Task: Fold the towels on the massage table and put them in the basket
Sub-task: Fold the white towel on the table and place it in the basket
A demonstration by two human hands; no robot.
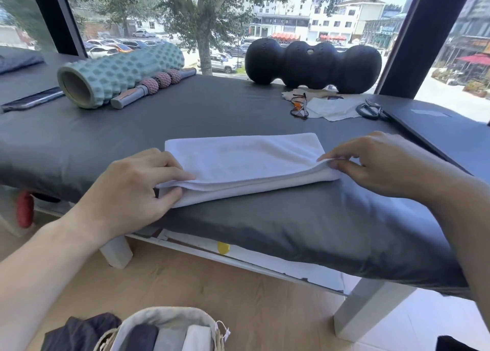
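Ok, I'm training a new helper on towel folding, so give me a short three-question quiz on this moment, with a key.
1. True or false: the white towel lies flat on the massage table, folded over with layered edges along its near side.
2. Which hand pinches the towel's corner nearest the scissors? A) left hand B) right hand
3. Fill in: the basket at the bottom of the view, on the floor, already holds folded ____.

Key
1. True.
2. B; the left hand grips the opposite end, on the side of the green foam roller.
3. Cloths or towels: dark, grey and white ones stand side by side.
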